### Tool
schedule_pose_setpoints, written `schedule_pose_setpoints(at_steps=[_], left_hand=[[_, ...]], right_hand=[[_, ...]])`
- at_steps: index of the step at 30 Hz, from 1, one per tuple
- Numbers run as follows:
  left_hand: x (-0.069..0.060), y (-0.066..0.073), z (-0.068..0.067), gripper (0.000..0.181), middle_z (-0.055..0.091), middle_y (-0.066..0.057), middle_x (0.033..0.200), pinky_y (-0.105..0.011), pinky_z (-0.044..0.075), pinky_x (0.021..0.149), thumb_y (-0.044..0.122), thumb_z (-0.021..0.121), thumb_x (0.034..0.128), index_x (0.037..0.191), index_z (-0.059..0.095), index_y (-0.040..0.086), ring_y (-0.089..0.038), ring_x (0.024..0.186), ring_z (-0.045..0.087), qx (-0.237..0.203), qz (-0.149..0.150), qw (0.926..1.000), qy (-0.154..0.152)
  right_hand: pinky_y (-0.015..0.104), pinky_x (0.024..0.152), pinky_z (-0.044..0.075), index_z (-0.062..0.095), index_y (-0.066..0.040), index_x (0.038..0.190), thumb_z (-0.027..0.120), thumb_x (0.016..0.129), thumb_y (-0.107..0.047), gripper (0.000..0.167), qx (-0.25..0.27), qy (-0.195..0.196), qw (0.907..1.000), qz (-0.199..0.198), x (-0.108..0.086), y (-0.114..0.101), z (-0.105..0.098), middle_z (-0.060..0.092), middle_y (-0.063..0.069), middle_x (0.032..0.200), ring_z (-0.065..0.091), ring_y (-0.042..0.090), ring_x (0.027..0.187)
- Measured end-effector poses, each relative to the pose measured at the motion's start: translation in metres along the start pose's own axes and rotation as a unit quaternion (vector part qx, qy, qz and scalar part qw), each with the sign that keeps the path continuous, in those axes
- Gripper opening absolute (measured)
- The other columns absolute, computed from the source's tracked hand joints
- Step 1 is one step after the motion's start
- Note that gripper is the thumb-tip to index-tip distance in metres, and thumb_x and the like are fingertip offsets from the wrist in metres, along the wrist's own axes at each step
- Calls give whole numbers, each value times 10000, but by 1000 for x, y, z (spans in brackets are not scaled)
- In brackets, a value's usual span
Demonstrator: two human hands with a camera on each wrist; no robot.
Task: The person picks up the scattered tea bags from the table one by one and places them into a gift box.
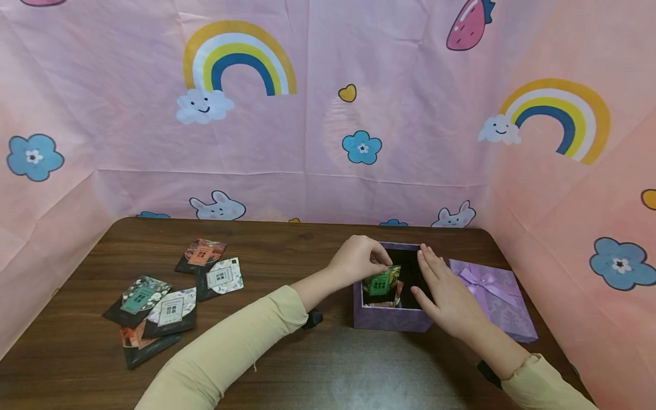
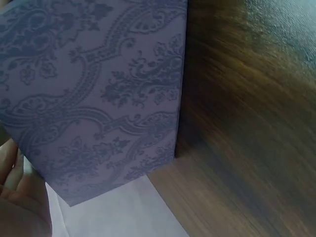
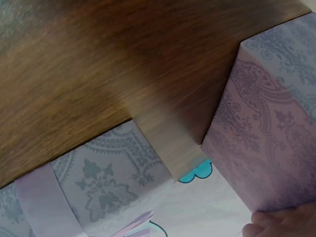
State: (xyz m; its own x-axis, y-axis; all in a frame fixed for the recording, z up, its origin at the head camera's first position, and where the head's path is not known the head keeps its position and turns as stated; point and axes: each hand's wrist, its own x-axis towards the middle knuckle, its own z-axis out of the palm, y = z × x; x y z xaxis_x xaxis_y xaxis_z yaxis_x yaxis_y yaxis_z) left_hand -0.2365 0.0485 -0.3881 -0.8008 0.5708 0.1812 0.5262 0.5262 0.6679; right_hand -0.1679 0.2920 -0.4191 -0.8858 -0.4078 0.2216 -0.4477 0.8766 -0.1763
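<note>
With thumb and fingertips my left hand (image 1: 359, 259) pinches a small green-and-black sachet (image 1: 380, 283), partly inside the purple patterned box (image 1: 392, 320). Beside it in the box another sachet (image 1: 398, 293) with red and white print shows. My right hand (image 1: 453, 299) rests on the box's right rim, its fingers straight. The left wrist view shows one patterned side of the box (image 2: 98, 98) and a bit of the left hand (image 2: 22, 202). Fingers of the right hand (image 3: 281, 224) touch the box's side (image 3: 261, 133) in the right wrist view.
A purple lid (image 1: 504, 293) with a ribbon bow lies right of the box. Several sachets lie on the left of the wooden table (image 1: 287, 256), among them a red one (image 1: 201, 255) and a white one (image 1: 220, 276). A printed cloth (image 1: 328, 114) hangs behind.
</note>
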Motion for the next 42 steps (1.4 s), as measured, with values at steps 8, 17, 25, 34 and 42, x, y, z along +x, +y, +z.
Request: schedule_pose_setpoints(at_steps=[8, 17, 25, 34, 42], left_hand=[[-1, -1, 2, 89, 830, -26, 984, -176, 575, 760, 63, 781, 964, 1007, 842, 112, -135, 875, 767, 477, 234, 9984, -184], [3, -2, -3, 101, 827, -40, 1001, -178, 586, 758, 47, 799, 946, 1020, 838, 102, -152, 880, 775, 372, 312, 9984, -278], [2, -1, -4, 108, 827, -23, 1036, -184, 587, 779, 94, 799, 962, 1060, 838, 115, -139, 921, 774, 633, 226, 9971, -369], [2, -1, -7, 127, 829, -41, 1070, -253, 614, 812, 107, 762, 995, 1096, 836, 83, -164, 941, 782, 671, 352, 9968, -262], [-6, -7, -20, 123, 831, -40, 1060, -224, 599, 788, 119, 791, 971, 1083, 835, 92, -168, 931, 777, -23, 409, 9991, 58]], right_hand=[[601, 1275, 304, 294, 62, 1641, 606, 1067, -303, 749, 18, 5, 10000, -4, 1, 0, -1, 242, 240, 1746, 284, 428, 1608], [642, 1241, 329, 283, 45, 1651, 612, 1062, -295, 755, 22, 84, 9999, -72, 1, -1, -2, 247, 237, 1745, 299, 437, 1599], [615, 1266, 308, 277, 47, 1652, 589, 1077, -325, 753, 43, 3, 10000, -47, 2, -2, -3, 239, 235, 1748, 284, 432, 1607], [586, 1285, 295, 290, 49, 1647, 605, 1066, -299, 747, 38, 11, 10000, -34, 1, -3, -3, 247, 232, 1747, 291, 428, 1605], [572, 1294, 284, 305, 52, 1642, 606, 1063, -308, 746, 66, 33, 10000, 18, -1, -3, -2, 245, 223, 1750, 293, 431, 1604]])
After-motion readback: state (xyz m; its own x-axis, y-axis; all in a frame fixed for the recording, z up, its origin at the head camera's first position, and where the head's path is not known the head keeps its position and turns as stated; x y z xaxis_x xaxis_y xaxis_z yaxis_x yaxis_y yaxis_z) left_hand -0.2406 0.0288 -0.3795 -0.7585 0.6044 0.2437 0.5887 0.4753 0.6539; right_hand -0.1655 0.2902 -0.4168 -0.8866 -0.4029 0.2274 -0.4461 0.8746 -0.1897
